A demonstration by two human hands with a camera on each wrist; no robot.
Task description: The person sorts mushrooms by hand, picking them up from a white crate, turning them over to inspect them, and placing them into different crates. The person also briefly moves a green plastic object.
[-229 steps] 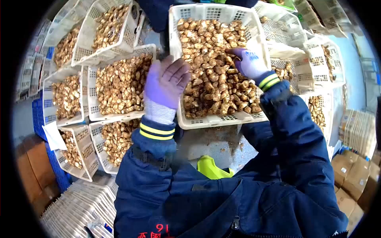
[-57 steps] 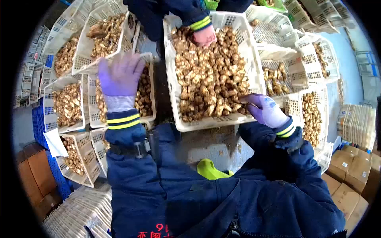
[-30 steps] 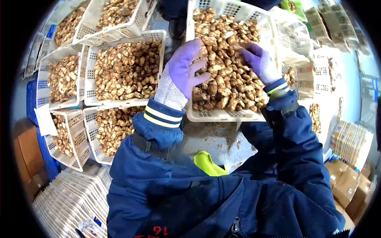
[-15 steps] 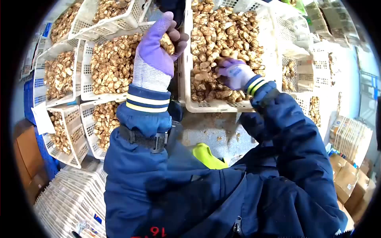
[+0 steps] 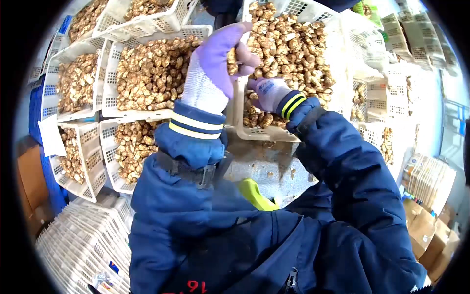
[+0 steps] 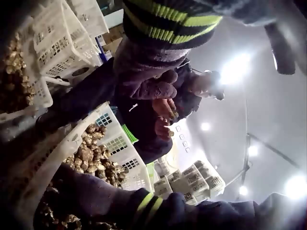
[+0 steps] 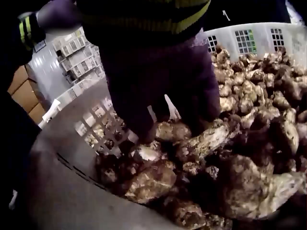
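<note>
Tuber point(image 5: 231, 61) in left grip point(image 5: 218, 56), right grip point(image 5: 269, 93) among tubers point(image 5: 293, 54)

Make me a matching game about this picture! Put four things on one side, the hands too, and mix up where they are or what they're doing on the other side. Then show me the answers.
Things
1. Left hand
2. Right hand
3. White sheet
4. Red number

Places and states
A. On the front of the dark blue jacket
B. Reaching down among the brown pieces inside the middle crate
C. At the far left of the head view
D. Curled round one brown piece

Right pairs: 1-D, 2-B, 3-C, 4-A
</note>
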